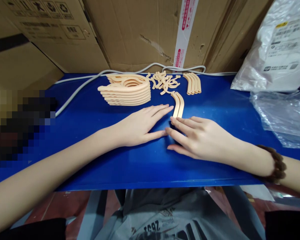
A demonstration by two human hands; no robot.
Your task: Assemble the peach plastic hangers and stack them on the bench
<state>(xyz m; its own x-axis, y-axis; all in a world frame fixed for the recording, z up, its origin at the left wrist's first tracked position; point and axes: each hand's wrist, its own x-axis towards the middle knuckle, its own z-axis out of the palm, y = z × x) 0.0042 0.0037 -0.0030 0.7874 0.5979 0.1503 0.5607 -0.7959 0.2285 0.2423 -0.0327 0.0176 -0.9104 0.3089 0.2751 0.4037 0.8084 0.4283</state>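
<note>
Two curved beige plastic strips (178,106) lie side by side on the blue table (130,166), their lower ends near my fingertips. My left hand (147,125) rests palm down with its fingers stretched out, its fingertips just left of the strips. From the right, my right hand (197,136) reaches in with fingers extended; its fingertips are at the strips' lower ends, and I cannot tell how firmly they touch. Neither hand grips anything. Beyond my left hand is a neat stack of larger beige plastic pieces (127,91) with looped openings.
Small beige hook-shaped pieces (165,81) lie in a loose pile at the back. Several more curved strips (193,83) sit in a row beside it. A white cable (77,96) runs along cardboard boxes (145,33). Plastic bags (272,56) are at the right.
</note>
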